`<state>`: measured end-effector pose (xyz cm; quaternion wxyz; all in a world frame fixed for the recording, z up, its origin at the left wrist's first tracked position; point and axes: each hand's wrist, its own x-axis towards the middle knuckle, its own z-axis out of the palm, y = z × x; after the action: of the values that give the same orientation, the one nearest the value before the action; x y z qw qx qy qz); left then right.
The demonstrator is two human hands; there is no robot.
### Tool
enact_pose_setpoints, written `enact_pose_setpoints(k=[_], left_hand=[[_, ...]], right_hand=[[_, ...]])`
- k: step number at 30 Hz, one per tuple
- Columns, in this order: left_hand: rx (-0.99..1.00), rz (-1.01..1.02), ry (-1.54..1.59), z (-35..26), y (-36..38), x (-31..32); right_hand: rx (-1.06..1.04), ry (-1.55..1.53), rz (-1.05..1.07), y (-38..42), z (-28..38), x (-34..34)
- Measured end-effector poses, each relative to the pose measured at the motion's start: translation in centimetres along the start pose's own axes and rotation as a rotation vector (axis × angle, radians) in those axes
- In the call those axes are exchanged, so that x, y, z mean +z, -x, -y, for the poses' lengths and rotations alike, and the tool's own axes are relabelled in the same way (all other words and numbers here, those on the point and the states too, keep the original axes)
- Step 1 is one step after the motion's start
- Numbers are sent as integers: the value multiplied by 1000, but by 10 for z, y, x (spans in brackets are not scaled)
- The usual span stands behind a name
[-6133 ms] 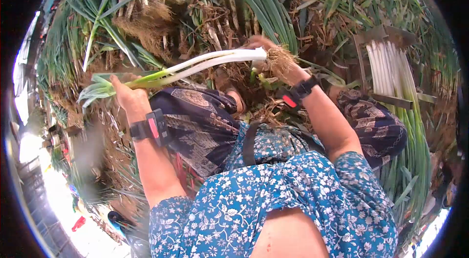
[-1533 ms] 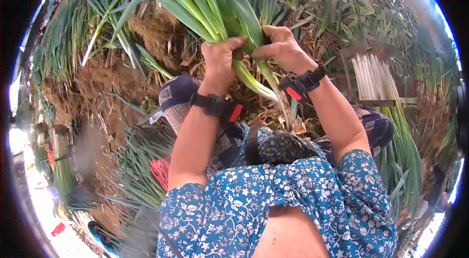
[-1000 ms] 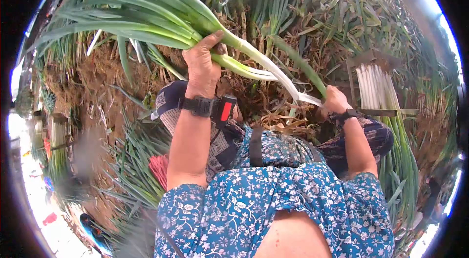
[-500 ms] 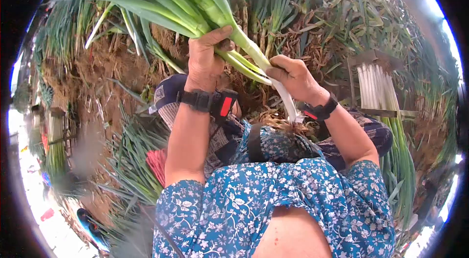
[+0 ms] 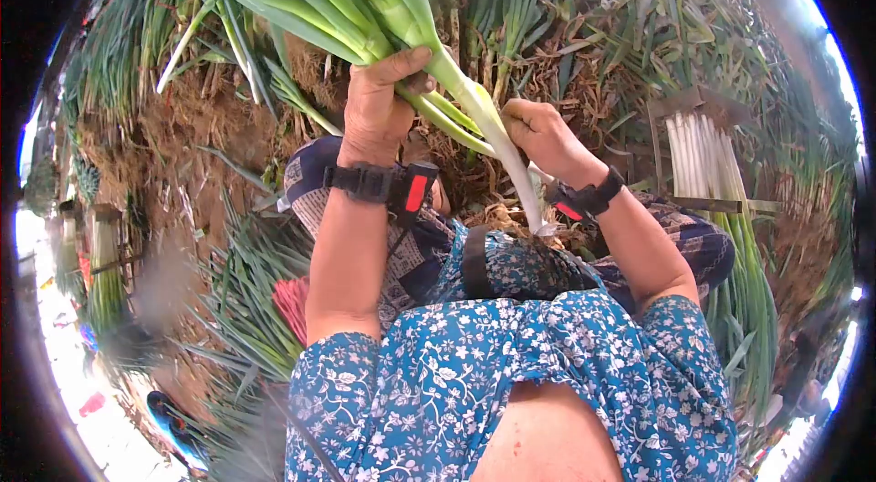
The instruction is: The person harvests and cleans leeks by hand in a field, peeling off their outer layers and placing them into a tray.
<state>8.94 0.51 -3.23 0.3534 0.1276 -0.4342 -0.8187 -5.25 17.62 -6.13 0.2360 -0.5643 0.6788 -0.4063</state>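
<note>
My left hand (image 5: 383,99) is closed round the upper stalks of a long green onion (image 5: 465,85), where the white shank turns into broad green leaves. Those leaves fan up to the top left. The shank slants down to the right, and its root end lies just above my lap. A thinner pale green stalk (image 5: 456,128) runs beside it, under my left hand. Partway down the shank, my right hand (image 5: 543,135) has its fingers curled in a pinch at the right edge. What exactly lies between those fingertips is partly hidden. A strip of outer layer stands slightly away from the shank there.
A stack of white-stemmed green onions (image 5: 698,158) rests in a wooden frame (image 5: 707,206) at right. Loose onion leaves (image 5: 242,300) and pink ties (image 5: 292,309) lie at left. Stripped leaves (image 5: 657,17) are heaped ahead, and more onions (image 5: 119,72) stand on soil at far left.
My right hand has shifted slightly up and left, and its thumb no longer lies across the shank. My left hand keeps its grip and has barely moved.
</note>
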Motion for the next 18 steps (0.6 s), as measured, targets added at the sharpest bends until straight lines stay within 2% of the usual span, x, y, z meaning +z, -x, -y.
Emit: enact_pose_setpoints(k=[1,2,5,6,9,13,14,18], left_hand=[[8,22,-6,-1,1,2],[10,3,15,-2,1,6],[22,-52,24,-3,1,12],[23,-55,-12,-2,0,10],[-5,-45,-10,-1,-4,11],[7,-36,-31,-4,0,11],[7,-23,-34,-5,2,11],[29,23,-84,-4,2,13]], right_hand=[[14,-15,21,-2,1,0],[125,-114,47,1,4,-4],[104,-395,-41,4,14,-9],[-52,-204,-113,3,15,-9],[-7,-122,-48,-1,30,-12],[-48,-150,-78,-7,19,-10],[12,-177,-113,-7,22,-9],[341,-393,112,-13,-19,10]])
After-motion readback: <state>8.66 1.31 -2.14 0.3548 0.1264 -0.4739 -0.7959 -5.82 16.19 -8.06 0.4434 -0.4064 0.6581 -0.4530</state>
